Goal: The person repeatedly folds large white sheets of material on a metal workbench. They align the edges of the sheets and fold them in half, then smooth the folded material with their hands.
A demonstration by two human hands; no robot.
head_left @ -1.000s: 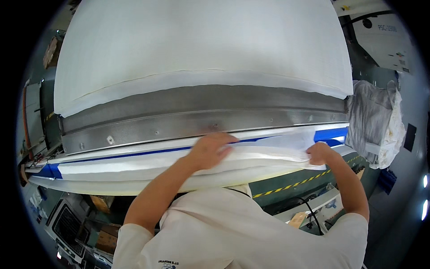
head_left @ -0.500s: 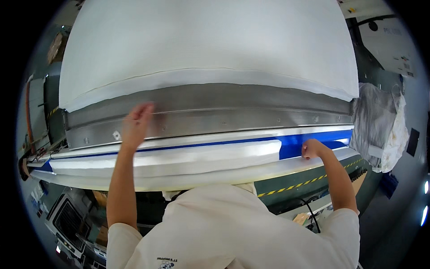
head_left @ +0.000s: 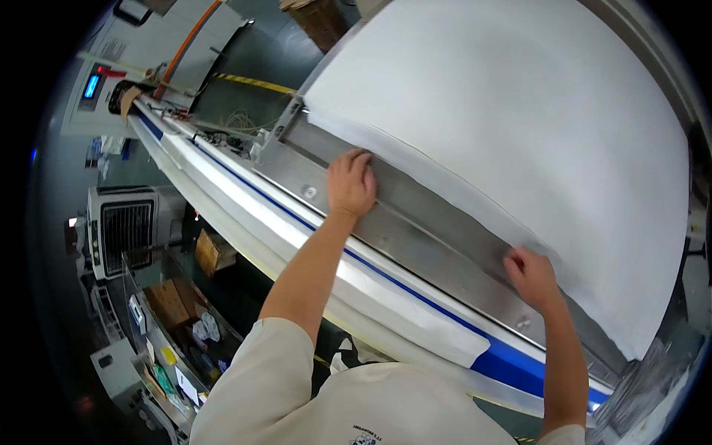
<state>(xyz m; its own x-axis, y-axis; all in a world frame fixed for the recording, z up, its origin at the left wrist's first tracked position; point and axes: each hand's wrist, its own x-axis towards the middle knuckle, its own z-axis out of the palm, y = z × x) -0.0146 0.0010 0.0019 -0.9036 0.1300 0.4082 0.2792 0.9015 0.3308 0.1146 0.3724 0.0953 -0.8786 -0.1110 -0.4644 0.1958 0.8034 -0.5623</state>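
A wide white sheet of fabric [head_left: 504,96] covers the flat bed in front of me, its near edge lying over a grey metal plate [head_left: 415,241]. My left hand [head_left: 352,184] is above the plate, loosely curled, its fingertips close to the fabric's edge. Farther right along that edge is my right hand [head_left: 532,278], its fingers curled in beside the fabric. I see nothing in either hand. Along the near side of the plate runs a long rail with a blue strip [head_left: 512,371] and a white cloth cover [head_left: 400,297].
Beyond the rail's left end stands a pale machine cabinet with a lit display [head_left: 92,85]. Cardboard boxes [head_left: 215,252] and an air cooler [head_left: 127,228] are on the left. Clear plastic wrapping [head_left: 656,382] hangs at the right end. Cables lie near the plate's left corner [head_left: 237,137].
My view has turned, so the bed now slants down to the right. My right hand has moved from the blue strip to the fabric's edge; my left hand has also come closer to that edge.
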